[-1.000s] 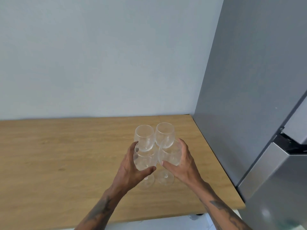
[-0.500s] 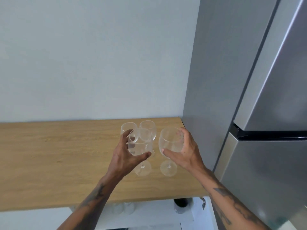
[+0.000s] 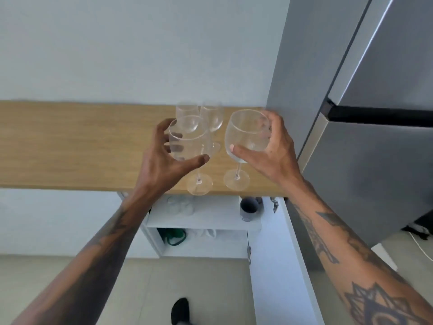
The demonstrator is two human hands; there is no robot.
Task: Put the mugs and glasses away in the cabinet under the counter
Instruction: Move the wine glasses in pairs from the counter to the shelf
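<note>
My left hand (image 3: 161, 160) grips the bowl of a clear wine glass (image 3: 187, 139), lifted above the front edge of the wooden counter (image 3: 70, 146). My right hand (image 3: 274, 148) grips the bowl of a second wine glass (image 3: 246, 132), also raised. Two more wine glasses (image 3: 210, 116) stand on the counter behind them near the wall. Below the counter the cabinet (image 3: 206, 221) is open. Its upper shelf holds a grey mug (image 3: 249, 207) and some clear glasses (image 3: 180, 206).
A tall grey fridge (image 3: 363, 160) stands right of the counter. The open white cabinet door (image 3: 276, 266) sticks out toward me on the right. Green and white items (image 3: 174, 236) lie on the lower shelf. A dark shoe (image 3: 179, 310) is on the tiled floor.
Both hands have lifted their glasses off the counter and drawn them toward me. The view has tilted down, so the open cabinet and floor now show.
</note>
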